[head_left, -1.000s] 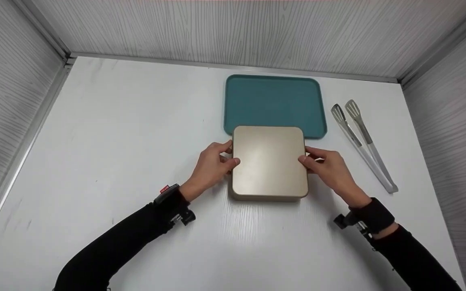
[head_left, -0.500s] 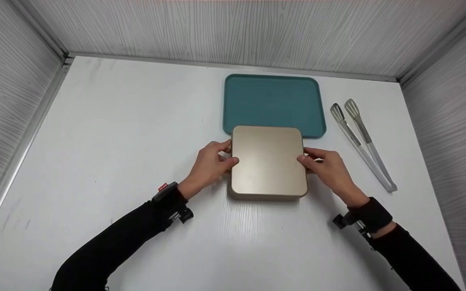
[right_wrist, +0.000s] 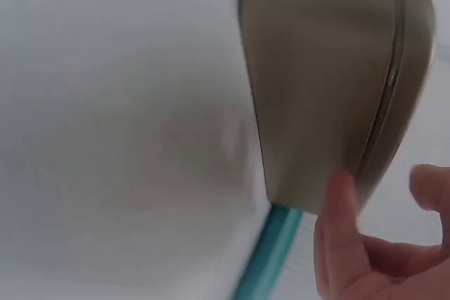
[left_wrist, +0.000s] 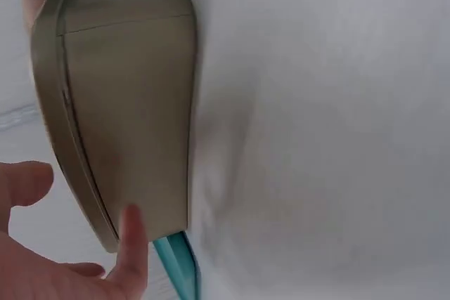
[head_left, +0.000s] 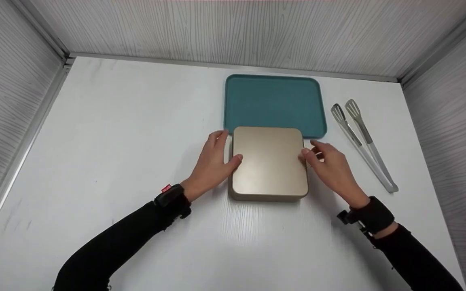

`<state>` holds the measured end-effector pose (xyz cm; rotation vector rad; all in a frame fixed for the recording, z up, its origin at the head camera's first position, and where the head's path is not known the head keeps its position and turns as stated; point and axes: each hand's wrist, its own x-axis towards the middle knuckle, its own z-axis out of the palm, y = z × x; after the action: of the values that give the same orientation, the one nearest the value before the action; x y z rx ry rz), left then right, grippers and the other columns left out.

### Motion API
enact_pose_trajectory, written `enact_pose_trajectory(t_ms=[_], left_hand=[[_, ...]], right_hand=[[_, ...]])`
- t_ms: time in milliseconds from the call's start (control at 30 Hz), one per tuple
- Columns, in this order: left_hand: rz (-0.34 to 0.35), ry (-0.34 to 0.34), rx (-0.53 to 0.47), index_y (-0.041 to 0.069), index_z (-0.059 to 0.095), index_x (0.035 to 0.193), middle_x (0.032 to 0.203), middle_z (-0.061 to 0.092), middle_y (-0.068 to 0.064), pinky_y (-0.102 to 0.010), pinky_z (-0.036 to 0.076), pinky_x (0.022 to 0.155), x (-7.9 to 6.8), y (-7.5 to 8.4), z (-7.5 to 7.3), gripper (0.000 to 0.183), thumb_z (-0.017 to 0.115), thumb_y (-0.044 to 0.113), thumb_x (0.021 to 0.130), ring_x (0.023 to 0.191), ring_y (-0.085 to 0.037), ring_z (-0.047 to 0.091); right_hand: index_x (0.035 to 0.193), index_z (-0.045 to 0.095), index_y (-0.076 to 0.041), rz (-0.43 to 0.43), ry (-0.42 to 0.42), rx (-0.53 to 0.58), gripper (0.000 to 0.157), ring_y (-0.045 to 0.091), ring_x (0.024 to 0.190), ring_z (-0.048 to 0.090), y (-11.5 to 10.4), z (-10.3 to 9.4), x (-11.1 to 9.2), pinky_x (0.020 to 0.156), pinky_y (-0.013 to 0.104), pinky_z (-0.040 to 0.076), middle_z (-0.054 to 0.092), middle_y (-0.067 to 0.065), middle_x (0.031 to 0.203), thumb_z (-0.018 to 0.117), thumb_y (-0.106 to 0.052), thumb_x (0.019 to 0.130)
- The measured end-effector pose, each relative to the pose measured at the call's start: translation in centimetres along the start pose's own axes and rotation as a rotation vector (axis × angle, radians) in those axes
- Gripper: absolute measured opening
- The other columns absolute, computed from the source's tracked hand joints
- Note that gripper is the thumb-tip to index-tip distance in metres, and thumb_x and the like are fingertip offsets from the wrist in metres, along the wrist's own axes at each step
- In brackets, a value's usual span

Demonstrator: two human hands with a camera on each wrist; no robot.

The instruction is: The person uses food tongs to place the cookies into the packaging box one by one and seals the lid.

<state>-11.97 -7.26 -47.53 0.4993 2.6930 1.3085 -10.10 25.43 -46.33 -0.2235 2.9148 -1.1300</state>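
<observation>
A square gold tin (head_left: 269,161) with rounded corners stands at the front edge of the teal tray (head_left: 273,101), overlapping it in the head view. Its lid sits on, with a thin seam round the side in both wrist views. At the tin's left side is my left hand (head_left: 212,161), fingers extended, thumb over the lid's edge. My right hand (head_left: 330,165) is at the opposite side, fingers loosely bent, thumb by the lid's rim. In the left wrist view a fingertip (left_wrist: 133,219) overlaps the tin's wall; a right fingertip (right_wrist: 341,184) does likewise in the right wrist view.
Metal tongs (head_left: 364,145) with slotted ends lie spread on the white table (head_left: 136,113), right of the tray. Grey wood-grain panels (head_left: 233,32) wall in the back and both sides.
Both hands have loosened their grip on the tin's sides. The left fingers have straightened and moved forward; the right fingers have lifted away from the side. The tin stays in place.
</observation>
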Motion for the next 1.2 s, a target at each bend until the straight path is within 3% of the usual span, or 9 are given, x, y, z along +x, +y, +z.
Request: enact_pose_trajectory(t_ms=[100,167,233,333,433,633,967,1200], left_hand=[[0.136,-0.025,0.199,-0.004,0.017,0.163,0.172,0.007,-0.019,-0.045,0.018,0.126,0.3,0.1,0.8,0.09,0.053,0.053,0.103,0.159,-0.031,0.008],[0.195,-0.066,0.307,-0.003,0.012,0.164,0.173,-0.004,-0.018,-0.049,0.01,0.128,0.6,0.2,1.3,0.097,0.046,0.064,0.102,0.159,-0.029,-0.006],[0.217,-0.113,0.376,-0.003,0.008,0.164,0.172,-0.01,-0.017,-0.052,0.006,0.127,0.9,0.1,1.8,0.103,0.04,0.072,0.101,0.158,-0.027,-0.013],[0.209,-0.17,0.413,-0.002,0.005,0.164,0.171,-0.014,-0.016,-0.054,0.005,0.127,1.2,0.0,2.3,0.106,0.036,0.076,0.099,0.157,-0.025,-0.016],[0.204,-0.2,0.421,-0.003,0.005,0.164,0.171,-0.015,-0.018,-0.05,0.006,0.128,1.3,-0.2,2.4,0.105,0.038,0.074,0.1,0.157,-0.027,-0.016],[0.241,-0.199,0.443,-0.008,0.009,0.162,0.17,-0.009,-0.025,-0.038,0.007,0.128,1.6,-0.2,2.3,0.104,0.043,0.07,0.101,0.158,-0.034,-0.012],[0.227,-0.19,0.423,-0.005,0.009,0.163,0.171,-0.009,-0.022,-0.037,0.023,0.125,2.1,-0.4,2.2,0.107,0.045,0.071,0.098,0.158,-0.032,-0.01],[0.234,-0.192,0.457,-0.006,0.008,0.163,0.17,-0.011,-0.023,-0.04,0.008,0.128,2.0,-0.6,2.3,0.104,0.042,0.07,0.1,0.158,-0.033,-0.012]], right_hand=[[0.154,0.039,0.01,-0.181,0.063,-0.232,0.075,0.042,0.138,0.047,-0.3,0.7,0.0,0.109,0.054,0.043,0.046,0.03,0.15,0.062,-0.042,0.104],[0.159,0.027,0.009,-0.252,0.03,-0.325,0.086,0.042,0.153,0.025,-0.4,1.3,0.1,0.12,0.058,0.028,0.026,0.029,0.164,0.061,-0.047,0.104],[0.162,0.016,0.006,-0.259,-0.038,-0.356,0.092,0.037,0.158,0.008,-0.5,1.9,0.2,0.125,0.057,0.016,0.01,0.023,0.171,0.055,-0.054,0.104],[0.164,0.007,0.002,-0.212,-0.118,-0.348,0.096,0.03,0.159,-0.003,-0.4,2.6,0.2,0.126,0.056,0.01,-0.002,0.017,0.172,0.049,-0.06,0.104],[0.164,0.005,0.001,-0.191,-0.143,-0.326,0.097,0.03,0.159,-0.002,-0.4,2.9,0.2,0.126,0.055,0.012,-0.003,0.016,0.173,0.048,-0.062,0.104],[0.163,0.01,0.004,-0.219,-0.134,-0.36,0.103,0.035,0.158,0.006,-0.5,3.0,0.6,0.125,0.055,0.017,0.003,0.019,0.172,0.051,-0.066,0.101],[0.162,0.013,0.007,-0.23,-0.127,-0.406,0.104,0.036,0.158,0.009,-0.9,2.7,1.2,0.125,0.054,0.019,0.008,0.023,0.171,0.05,-0.068,0.099],[0.164,0.008,0.003,-0.207,-0.147,-0.399,0.104,0.033,0.159,0.004,-0.6,3.0,1.0,0.124,0.06,0.016,0.002,0.017,0.173,0.044,-0.071,0.101]])
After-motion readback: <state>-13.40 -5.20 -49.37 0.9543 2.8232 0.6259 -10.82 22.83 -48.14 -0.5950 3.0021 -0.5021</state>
